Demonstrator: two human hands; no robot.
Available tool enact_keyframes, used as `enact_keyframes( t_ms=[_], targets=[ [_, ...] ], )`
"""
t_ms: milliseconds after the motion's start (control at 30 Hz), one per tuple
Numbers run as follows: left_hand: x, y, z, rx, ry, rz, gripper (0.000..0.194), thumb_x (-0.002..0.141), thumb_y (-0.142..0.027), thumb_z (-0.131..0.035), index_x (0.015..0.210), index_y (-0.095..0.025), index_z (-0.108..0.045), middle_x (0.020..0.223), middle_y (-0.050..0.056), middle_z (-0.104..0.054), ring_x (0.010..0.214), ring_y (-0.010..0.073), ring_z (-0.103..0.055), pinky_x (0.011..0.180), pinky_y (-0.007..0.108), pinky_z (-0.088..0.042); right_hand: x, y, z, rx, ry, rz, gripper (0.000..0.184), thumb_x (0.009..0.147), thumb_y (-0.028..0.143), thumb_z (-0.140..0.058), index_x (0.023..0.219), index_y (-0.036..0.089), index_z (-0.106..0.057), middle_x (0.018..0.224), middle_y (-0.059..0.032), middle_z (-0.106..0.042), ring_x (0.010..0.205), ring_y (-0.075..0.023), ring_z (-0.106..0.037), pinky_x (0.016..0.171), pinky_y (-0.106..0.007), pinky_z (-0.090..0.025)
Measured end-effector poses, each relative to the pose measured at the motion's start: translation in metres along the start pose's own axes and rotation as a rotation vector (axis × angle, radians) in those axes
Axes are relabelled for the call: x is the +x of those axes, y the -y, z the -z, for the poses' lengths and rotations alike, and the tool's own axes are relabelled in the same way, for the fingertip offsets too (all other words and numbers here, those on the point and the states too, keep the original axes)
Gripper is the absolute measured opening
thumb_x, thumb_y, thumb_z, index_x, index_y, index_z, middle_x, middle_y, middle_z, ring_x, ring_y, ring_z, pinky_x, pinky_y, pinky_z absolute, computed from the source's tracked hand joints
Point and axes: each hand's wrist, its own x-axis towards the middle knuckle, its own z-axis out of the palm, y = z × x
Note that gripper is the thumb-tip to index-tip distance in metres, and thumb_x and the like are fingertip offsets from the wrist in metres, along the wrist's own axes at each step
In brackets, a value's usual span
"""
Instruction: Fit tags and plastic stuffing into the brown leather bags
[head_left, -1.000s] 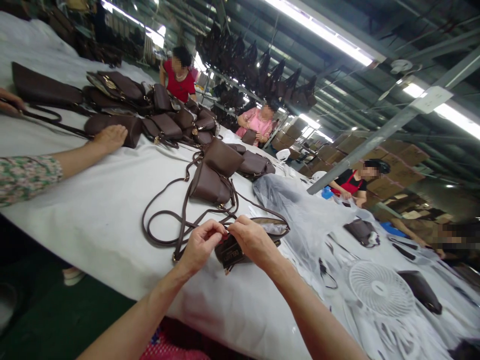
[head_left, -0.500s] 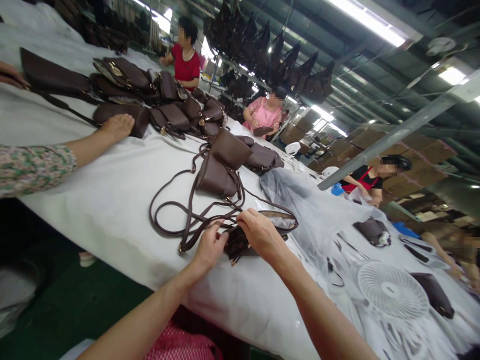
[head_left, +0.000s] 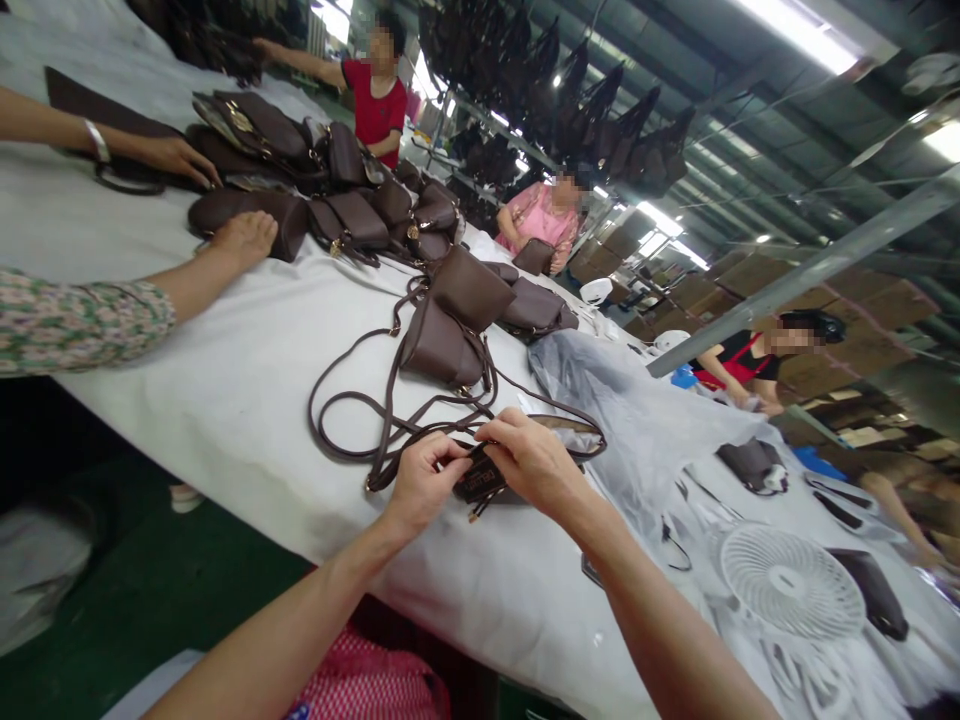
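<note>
A dark brown handbag [head_left: 592, 440] lies at the table's front edge, its mouth open and pale lining showing. My left hand [head_left: 424, 482] is closed, thumb and fingers pinching the bag's near left edge. Opposite it, my right hand [head_left: 534, 458] bends its fingers over the bag's rim, also closed on it. Between both hands a dark lettered panel [head_left: 480, 480] faces up, with a small gold-tipped zip pull [head_left: 474, 516] hanging below. Long brown straps [head_left: 322, 420] loop out to the left. Just beyond stands another brown bag [head_left: 442, 345] with its flap raised.
A co-worker's patterned sleeve [head_left: 82, 320] reaches in from the left, the hand on a brown bag [head_left: 289, 225]. Several bags are heaped behind. To the right are clear plastic sheeting [head_left: 577, 380], a white fan [head_left: 791, 580] and a slanting metal pole [head_left: 787, 280]. Other people work across the table.
My fingers have shifted slightly on the bag, and its lettered panel shows more plainly. At left, the co-worker's far hand has moved right onto the bags. The person in red now stretches an arm left.
</note>
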Motion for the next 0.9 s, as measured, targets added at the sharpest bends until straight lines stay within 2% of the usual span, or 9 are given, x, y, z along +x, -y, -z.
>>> enact_keyframes(
  t_ms=[133, 267, 333, 467, 533, 633, 733, 833, 900],
  targets=[
    [0.001, -0.004, 0.001, -0.03, -0.008, -0.005, 0.011, 0.074, -0.02, -0.063, 0.064, -0.017, -0.062, 0.063, -0.001, -0.055, 0.061, 0.012, -0.05, 0.056, 0.023, -0.039, 0.002, 0.004, 0.0, -0.03, 0.048, -0.005, 0.016, 0.089, 0.016, -0.057, 0.095, 0.022, -0.07, 0.094, -0.0027, -0.058, 0.082, -0.0136, -0.057, 0.071, -0.023, -0.041],
    [0.003, -0.005, -0.001, -0.11, -0.019, 0.048, 0.011, 0.071, -0.02, -0.066, 0.063, -0.017, -0.059, 0.062, -0.003, -0.054, 0.059, 0.0103, -0.048, 0.056, 0.022, -0.039, 0.002, 0.004, -0.001, -0.009, 0.026, 0.001, 0.014, 0.09, 0.02, -0.058, 0.085, 0.022, -0.071, 0.092, -0.0021, -0.057, 0.078, -0.0122, -0.056, 0.066, -0.022, -0.04],
    [0.003, -0.007, 0.001, -0.198, 0.014, 0.114, 0.01, 0.068, -0.02, -0.068, 0.065, -0.016, -0.06, 0.063, -0.003, -0.055, 0.059, 0.0097, -0.048, 0.056, 0.021, -0.039, 0.001, 0.001, -0.003, 0.032, 0.005, 0.013, 0.013, 0.09, 0.019, -0.058, 0.084, 0.021, -0.07, 0.09, -0.0016, -0.057, 0.078, -0.012, -0.056, 0.067, -0.023, -0.04],
    [0.004, -0.012, 0.008, -0.402, 0.196, 0.352, 0.016, 0.064, -0.023, -0.073, 0.063, -0.016, -0.059, 0.058, -0.006, -0.052, 0.048, 0.006, -0.041, 0.046, 0.019, -0.032, -0.001, -0.003, -0.007, 0.07, -0.038, 0.019, 0.012, 0.087, 0.012, -0.059, 0.085, 0.02, -0.067, 0.088, -0.0012, -0.056, 0.079, -0.0127, -0.056, 0.069, -0.023, -0.041],
    [0.005, -0.013, 0.011, -0.463, 0.21, 0.424, 0.019, 0.064, -0.026, -0.074, 0.063, -0.016, -0.058, 0.057, -0.007, -0.05, 0.044, 0.0046, -0.038, 0.042, 0.019, -0.029, -0.002, -0.004, -0.008, 0.065, -0.053, 0.024, 0.011, 0.087, 0.011, -0.058, 0.085, 0.02, -0.065, 0.088, -0.0011, -0.055, 0.078, -0.0127, -0.055, 0.069, -0.023, -0.041],
    [0.005, -0.013, 0.012, -0.429, 0.181, 0.408, 0.019, 0.066, -0.03, -0.074, 0.073, -0.014, -0.067, 0.059, -0.005, -0.053, 0.045, 0.0044, -0.038, 0.042, 0.018, -0.029, -0.002, -0.004, -0.008, 0.053, -0.056, 0.035, 0.011, 0.088, 0.013, -0.058, 0.083, 0.02, -0.065, 0.087, -0.0011, -0.055, 0.079, -0.0127, -0.055, 0.07, -0.023, -0.041],
    [0.005, -0.011, 0.011, -0.375, 0.182, 0.392, 0.028, 0.072, -0.039, -0.07, 0.084, -0.013, -0.072, 0.065, -0.001, -0.058, 0.049, 0.0069, -0.045, 0.044, 0.019, -0.035, -0.001, -0.004, -0.008, 0.036, -0.051, 0.032, 0.012, 0.089, 0.013, -0.057, 0.082, 0.019, -0.065, 0.088, -0.0015, -0.056, 0.08, -0.0129, -0.056, 0.07, -0.023, -0.041],
    [0.005, -0.01, 0.009, -0.402, 0.203, 0.449, 0.035, 0.074, -0.047, -0.066, 0.075, -0.012, -0.07, 0.067, 0.003, -0.061, 0.054, 0.0111, -0.053, 0.046, 0.021, -0.04, 0.0, -0.003, -0.007, 0.007, -0.031, 0.018, 0.013, 0.09, 0.015, -0.057, 0.081, 0.019, -0.065, 0.088, -0.0018, -0.056, 0.08, -0.0127, -0.056, 0.07, -0.022, -0.041],
    [0.006, -0.009, 0.009, -0.37, 0.223, 0.432, 0.034, 0.074, -0.046, -0.065, 0.07, -0.013, -0.069, 0.066, 0.004, -0.062, 0.055, 0.0124, -0.054, 0.047, 0.021, -0.041, 0.0, -0.002, -0.007, -0.005, -0.018, 0.009, 0.014, 0.09, 0.015, -0.057, 0.08, 0.019, -0.066, 0.087, -0.0015, -0.056, 0.079, -0.0125, -0.056, 0.07, -0.022, -0.041]
  ],
)
